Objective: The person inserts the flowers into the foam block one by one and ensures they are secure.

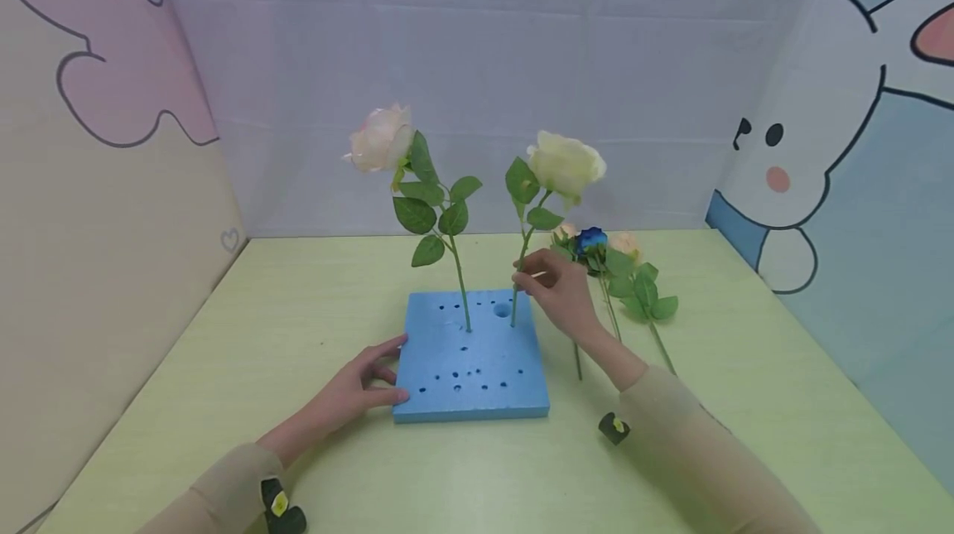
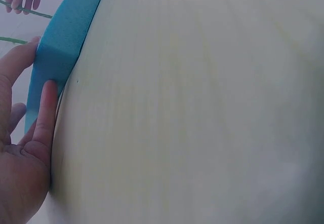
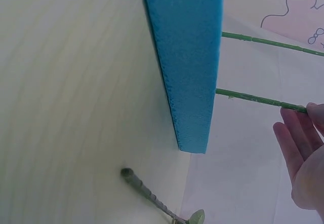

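Near frame centre, the right hand (image 1: 562,290) pinches a cream artificial rose (image 1: 566,167) by its green stem (image 1: 514,302), apparently steadying it on the square blue foam block (image 1: 497,352), which the left hand (image 1: 356,385), fingers (image 1: 392,344) extended, seemingly braces at left.

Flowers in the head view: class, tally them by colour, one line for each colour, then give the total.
Cream flower: 1
Pale pink flower: 1
Blue flower: 1
Peach flowers: 2
Total: 5
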Demonstrator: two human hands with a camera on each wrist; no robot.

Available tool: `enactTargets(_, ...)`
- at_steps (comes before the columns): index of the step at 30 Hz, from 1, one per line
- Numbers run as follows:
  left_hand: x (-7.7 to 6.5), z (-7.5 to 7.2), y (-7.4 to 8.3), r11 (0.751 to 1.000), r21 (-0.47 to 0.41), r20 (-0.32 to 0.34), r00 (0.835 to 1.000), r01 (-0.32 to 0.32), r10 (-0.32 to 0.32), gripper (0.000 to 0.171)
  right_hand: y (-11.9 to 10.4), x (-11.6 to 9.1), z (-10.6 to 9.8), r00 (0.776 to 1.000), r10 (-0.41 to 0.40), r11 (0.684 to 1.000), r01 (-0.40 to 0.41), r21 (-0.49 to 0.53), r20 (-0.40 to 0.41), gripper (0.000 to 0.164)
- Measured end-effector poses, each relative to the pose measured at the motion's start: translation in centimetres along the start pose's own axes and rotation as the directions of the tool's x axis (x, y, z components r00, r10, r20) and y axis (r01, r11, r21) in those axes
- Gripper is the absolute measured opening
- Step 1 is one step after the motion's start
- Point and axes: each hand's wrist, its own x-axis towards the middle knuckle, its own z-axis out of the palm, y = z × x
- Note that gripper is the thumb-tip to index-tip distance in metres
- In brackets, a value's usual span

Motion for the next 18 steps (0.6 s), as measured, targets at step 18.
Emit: enactTargets(18,0.24,-0.19,-0.23,1.000,-0.003,0.007,1.000,-0.012,0.012,0.084,0.55,0.39,-0.47,0.980,0.096,0.995,-0.091,-0.035,0.173,0.015)
